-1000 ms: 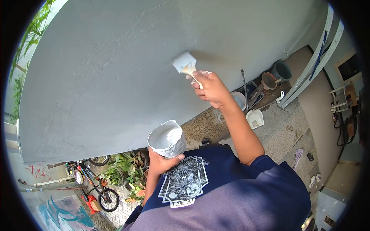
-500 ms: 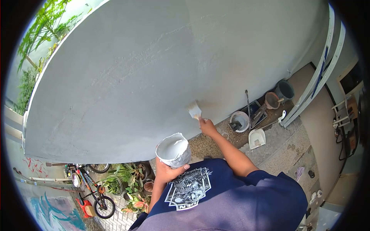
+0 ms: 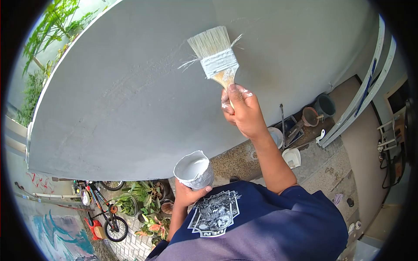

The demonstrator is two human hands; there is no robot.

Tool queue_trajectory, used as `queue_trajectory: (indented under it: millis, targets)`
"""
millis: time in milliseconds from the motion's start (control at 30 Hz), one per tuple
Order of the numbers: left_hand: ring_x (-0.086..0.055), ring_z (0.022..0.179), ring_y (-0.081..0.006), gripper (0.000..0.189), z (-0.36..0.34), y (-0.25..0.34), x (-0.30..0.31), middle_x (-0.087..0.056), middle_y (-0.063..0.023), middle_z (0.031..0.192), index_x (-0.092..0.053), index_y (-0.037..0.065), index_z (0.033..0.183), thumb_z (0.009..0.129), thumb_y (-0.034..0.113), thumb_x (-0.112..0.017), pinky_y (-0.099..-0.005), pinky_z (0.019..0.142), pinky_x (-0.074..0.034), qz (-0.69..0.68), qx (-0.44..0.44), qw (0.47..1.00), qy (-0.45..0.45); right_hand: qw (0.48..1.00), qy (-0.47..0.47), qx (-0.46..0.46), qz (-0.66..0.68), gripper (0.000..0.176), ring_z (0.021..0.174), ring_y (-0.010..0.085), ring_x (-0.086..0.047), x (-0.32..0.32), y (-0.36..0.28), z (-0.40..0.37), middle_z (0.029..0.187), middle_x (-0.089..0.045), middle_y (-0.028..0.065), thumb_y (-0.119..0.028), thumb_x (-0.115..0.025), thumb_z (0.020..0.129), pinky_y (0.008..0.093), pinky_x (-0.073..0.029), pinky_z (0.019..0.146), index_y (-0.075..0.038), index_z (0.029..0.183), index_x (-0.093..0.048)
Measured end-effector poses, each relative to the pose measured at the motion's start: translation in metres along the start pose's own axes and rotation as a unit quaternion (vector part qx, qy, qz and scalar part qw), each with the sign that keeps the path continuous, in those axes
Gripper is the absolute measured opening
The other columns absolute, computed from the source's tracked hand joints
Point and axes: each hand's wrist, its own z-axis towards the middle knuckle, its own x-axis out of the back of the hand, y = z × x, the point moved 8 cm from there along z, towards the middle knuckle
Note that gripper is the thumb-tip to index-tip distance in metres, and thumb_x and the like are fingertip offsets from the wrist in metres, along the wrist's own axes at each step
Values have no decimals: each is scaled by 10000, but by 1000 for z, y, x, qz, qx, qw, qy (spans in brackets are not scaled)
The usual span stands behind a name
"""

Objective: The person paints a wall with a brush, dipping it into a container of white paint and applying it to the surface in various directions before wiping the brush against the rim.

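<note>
Right hand (image 3: pixel 246 115) grips the brush (image 3: pixel 220 63) in front of the wall (image 3: pixel 130 117), left hand (image 3: pixel 188 196) holds the paint cup (image 3: pixel 198 176) near the wall's bottom edge, and coverage looks mostly done imo, but can't tell what's left.

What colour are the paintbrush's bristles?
The bristles are pale cream, shown best in the head view.

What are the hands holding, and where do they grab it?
The right hand holds the brush by its handle; the left hand holds the cup low on its side.
</note>
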Motion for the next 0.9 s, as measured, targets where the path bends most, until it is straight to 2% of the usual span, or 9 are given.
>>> queue_trajectory:
  millis: [67, 267, 333, 367, 433, 467, 533, 700, 900]
  targets:
    - [-622, 1120, -243, 850, 4, 11, -2, -633, -161, 1219, -513, -51, 1306, 624, 235, -933, -383, 986, -477, 21, -37, 999, 3, 1000, -6, 4, -7, 377, 543, 34, -358, 0, 10, 14, 636, -421, -44, -338, -445, 1080, 221, -303, 478, -61, 834, -516]
    - [-626, 1113, -240, 842, 7, 9, -2, -638, -159, 1211, -518, -55, 1301, 619, 225, -925, -380, 981, -480, 16, -28, 999, 17, 957, 131, -29, -258, 464, 579, 155, -502, 143, 255, 7, 658, -565, 39, -397, -442, 1067, 333, -433, 608, -6, 864, -587]
    - [-637, 1089, -234, 821, 3, 7, 1, -646, -157, 1195, -530, -59, 1285, 622, 224, -921, -372, 968, -489, 22, -15, 1000, 16, 922, 154, -75, -346, 487, 487, 143, -427, 192, 312, -13, 635, -500, 8, -457, -449, 1056, 318, -366, 456, -35, 827, -530]
    - [-637, 1089, -234, 821, 2, 6, 1, -646, -157, 1195, -530, -59, 1285, 622, 224, -921, -372, 968, -489, 21, -13, 1000, 13, 922, 157, -77, -346, 487, 487, 143, -427, 201, 310, -20, 635, -500, 8, -457, -449, 1056, 318, -366, 456, -35, 827, -530]
    - [-637, 1085, -233, 812, 1, 3, 0, -646, -156, 1196, -535, -58, 1281, 622, 221, -918, -372, 969, -488, 20, 2, 1000, 5, 822, 235, -443, -270, 507, 492, 190, -484, 232, 342, -62, 622, -559, 70, -450, -446, 1047, 380, -403, 470, 9, 893, -596]
    - [-635, 1089, -231, 826, 1, 5, 0, -644, -156, 1199, -527, -57, 1291, 620, 222, -920, -374, 968, -488, 34, -1, 999, -5, 822, 236, -443, -268, 507, 492, 190, -484, 231, 338, -58, 622, -559, 70, -450, -446, 1047, 380, -403, 470, 9, 893, -596]
    - [-631, 1095, -232, 838, 2, 5, -1, -639, -155, 1204, -521, -55, 1297, 617, 225, -922, -376, 968, -488, 31, -14, 999, 0, 887, 188, -378, -186, 498, 424, 149, -405, 196, 303, -32, 603, -514, 44, -448, -439, 1052, 343, -321, 381, -11, 847, -561]
    - [-619, 1116, -236, 867, 1, 8, -3, -626, -153, 1220, -503, -54, 1313, 612, 232, -926, -383, 977, -483, 12, -31, 999, 16, 937, 100, -309, -125, 467, 414, 62, -337, 97, 136, -13, 591, -449, -11, -439, -437, 1057, 251, -240, 367, -67, 783, -500]
    - [-610, 1139, -244, 888, 4, 1, -6, -621, -161, 1242, -501, -53, 1328, 614, 249, -933, -388, 994, -472, -9, -19, 1000, -22, 999, 21, -7, -47, 428, 496, 20, -306, 9, -14, 16, 599, -402, -47, -384, -485, 1056, 209, -249, 422, -81, 753, -490]
